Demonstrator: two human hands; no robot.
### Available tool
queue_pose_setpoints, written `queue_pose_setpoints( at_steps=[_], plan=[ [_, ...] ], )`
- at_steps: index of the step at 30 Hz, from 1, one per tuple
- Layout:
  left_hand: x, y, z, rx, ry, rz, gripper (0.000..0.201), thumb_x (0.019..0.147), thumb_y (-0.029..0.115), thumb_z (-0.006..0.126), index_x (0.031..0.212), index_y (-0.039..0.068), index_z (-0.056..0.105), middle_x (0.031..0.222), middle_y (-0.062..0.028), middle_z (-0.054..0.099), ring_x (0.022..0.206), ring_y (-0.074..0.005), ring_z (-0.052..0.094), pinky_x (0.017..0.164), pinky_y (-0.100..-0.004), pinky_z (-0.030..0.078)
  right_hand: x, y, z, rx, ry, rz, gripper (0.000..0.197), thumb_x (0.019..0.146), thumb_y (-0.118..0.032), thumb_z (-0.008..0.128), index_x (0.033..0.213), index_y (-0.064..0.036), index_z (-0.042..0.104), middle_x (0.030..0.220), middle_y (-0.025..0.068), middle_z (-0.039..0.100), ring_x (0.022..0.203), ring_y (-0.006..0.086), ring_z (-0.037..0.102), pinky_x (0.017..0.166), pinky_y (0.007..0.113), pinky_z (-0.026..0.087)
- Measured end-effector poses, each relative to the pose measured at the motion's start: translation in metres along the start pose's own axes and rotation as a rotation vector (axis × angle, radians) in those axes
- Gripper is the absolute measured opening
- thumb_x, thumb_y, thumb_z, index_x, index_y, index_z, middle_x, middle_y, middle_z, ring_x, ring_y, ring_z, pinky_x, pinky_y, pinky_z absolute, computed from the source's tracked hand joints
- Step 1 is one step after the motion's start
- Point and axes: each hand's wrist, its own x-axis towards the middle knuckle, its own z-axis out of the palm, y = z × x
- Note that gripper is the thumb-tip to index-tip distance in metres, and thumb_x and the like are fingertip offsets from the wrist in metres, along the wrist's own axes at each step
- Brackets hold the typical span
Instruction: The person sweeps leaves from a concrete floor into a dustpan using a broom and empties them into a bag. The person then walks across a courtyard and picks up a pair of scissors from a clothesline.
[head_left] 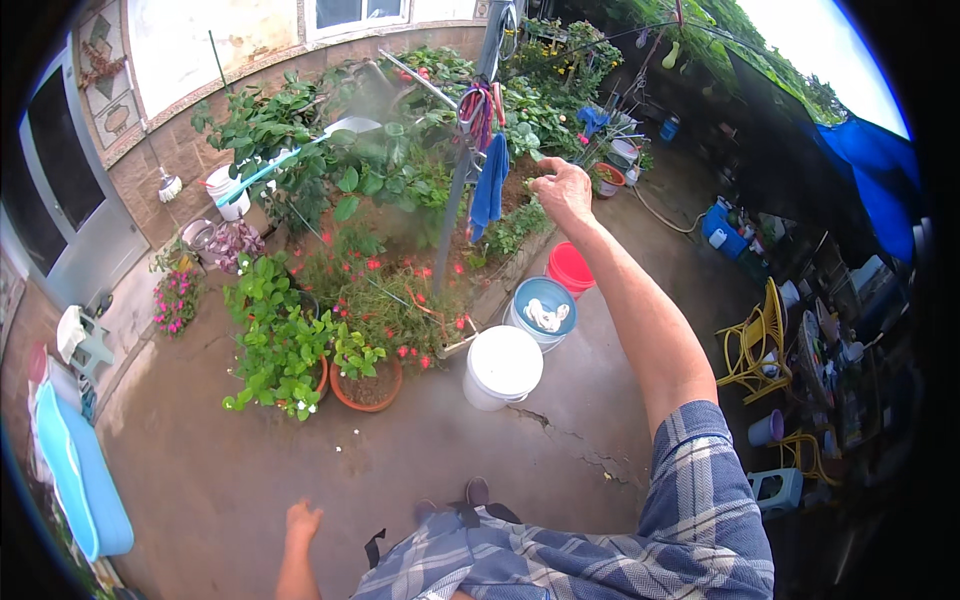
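Observation:
My right arm stretches forward over the concrete toward the garden bed. My right hand [563, 192] is closed at the bed's edge, its fingers curled together beside green leaves [515, 228]; whatever is in them is hidden or too small to name. Just left of it, a blue cloth [489, 185] hangs from a grey metal post [455, 215]. Low at my left side, my left hand [302, 522] hangs with loosely bent fingers slightly apart, holding nothing.
Below my right arm stand a lidded white bucket [503, 362], a blue-rimmed bucket [523, 303] with white items inside, and a red bucket [570, 268]. Potted plants [367, 390] flank the bed. A blue tub [85, 480] lies far left; a yellow chair [752, 345] stands right.

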Motion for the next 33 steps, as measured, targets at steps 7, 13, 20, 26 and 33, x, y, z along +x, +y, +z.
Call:
queue_pose_setpoints(
  at_steps=[7, 13, 20, 26, 33],
  plan=[
    [-0.016, -0.082, 0.109, -0.568, -0.142, -0.735, 0.030, 0.081, 0.029, 0.074, 0.095, 0.002, 0.071, 0.101, -0.0146, 0.070, 0.090, -0.0280, 0.069, 0.078, -0.0410, 0.054, 0.134, 0.011, 0.066, -0.123, -0.130, 0.093, 0.054, 0.070, -0.026, 0.075, 0.123, -0.0201, 0.066, 0.114, 0.0155, 0.068, 0.109, 0.0319, 0.063, 0.094, 0.041, 0.050],
    [-0.070, 0.003, 0.119, -0.914, -0.163, -0.963, 0.027, 0.083, 0.026, 0.070, 0.096, 0.003, 0.069, 0.095, -0.0124, 0.068, 0.083, -0.0268, 0.067, 0.070, -0.0411, 0.053, 0.210, 0.034, 0.111, -0.019, -0.221, -0.151, 0.079, 0.063, -0.023, 0.079, 0.136, -0.0080, 0.053, 0.101, 0.0145, 0.069, 0.096, 0.0272, 0.066, 0.087, 0.037, 0.049],
    [-0.056, 0.080, 0.126, -1.035, -0.149, -0.949, 0.022, 0.086, 0.023, 0.067, 0.098, 0.004, 0.067, 0.088, -0.0098, 0.066, 0.074, -0.0253, 0.066, 0.060, -0.0412, 0.052, 0.228, 0.053, 0.129, 0.522, -0.455, -0.128, 0.058, 0.067, -0.012, 0.074, 0.121, 0.0027, 0.059, 0.086, 0.0101, 0.069, 0.077, 0.0152, 0.064, 0.075, 0.029, 0.050],
    [0.000, 0.093, 0.094, -1.069, -0.074, -0.856, 0.019, 0.089, 0.020, 0.063, 0.099, 0.005, 0.064, 0.082, -0.0076, 0.064, 0.066, -0.0241, 0.065, 0.052, -0.0412, 0.051, 0.234, 0.062, 0.127, 0.634, -0.467, -0.166, 0.039, 0.073, -0.012, 0.069, 0.106, 0.0083, 0.063, 0.076, 0.0062, 0.065, 0.068, 0.0121, 0.059, 0.065, 0.026, 0.046],
    [0.073, 0.131, 0.052, -0.971, -0.042, -0.610, 0.019, 0.091, 0.020, 0.060, 0.104, 0.006, 0.060, 0.085, -0.0087, 0.063, 0.072, -0.0253, 0.066, 0.049, -0.0423, 0.049, 0.236, 0.075, 0.118, 0.589, -0.372, -0.023, 0.033, 0.070, -0.019, 0.072, 0.095, 0.0012, 0.071, 0.071, 0.0061, 0.064, 0.065, 0.0127, 0.056, 0.061, 0.030, 0.043]
  ],
)
